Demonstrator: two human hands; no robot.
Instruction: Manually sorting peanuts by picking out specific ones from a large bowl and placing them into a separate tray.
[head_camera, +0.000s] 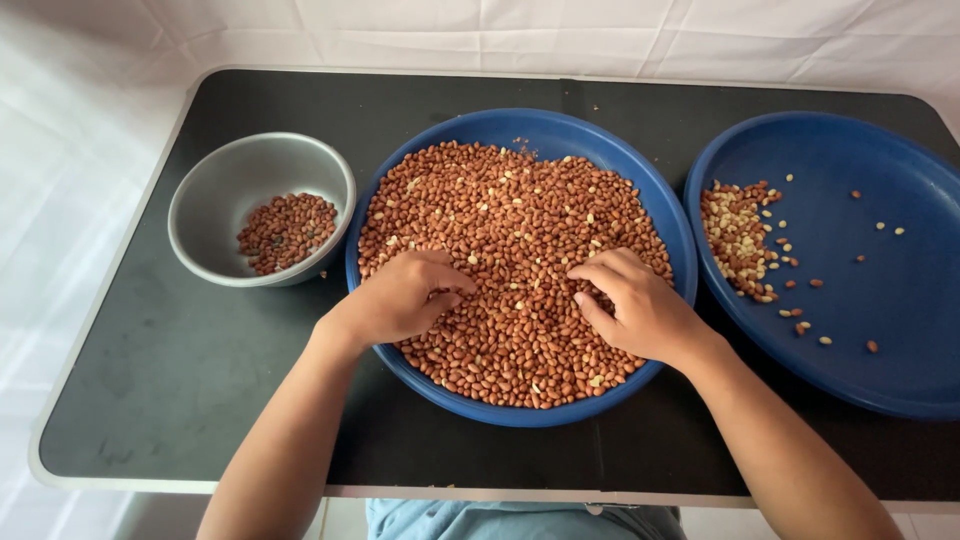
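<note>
Mid-frame: small reddish-brown peanuts (510, 210) heaped in a round blue plastic tray (668, 215). Left hand (400, 298) and right hand (635, 300) resting on top, fingers curled together, pinching nuts. Probably light, hard, rolly; best pinched singly. Grey metal bowl (215, 185) left.

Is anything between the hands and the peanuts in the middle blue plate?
Nothing visible. The left hand and the right hand both rest directly on the heap of peanuts in the middle blue plate. The grey bowl and the other blue plate sit off to either side.
</note>
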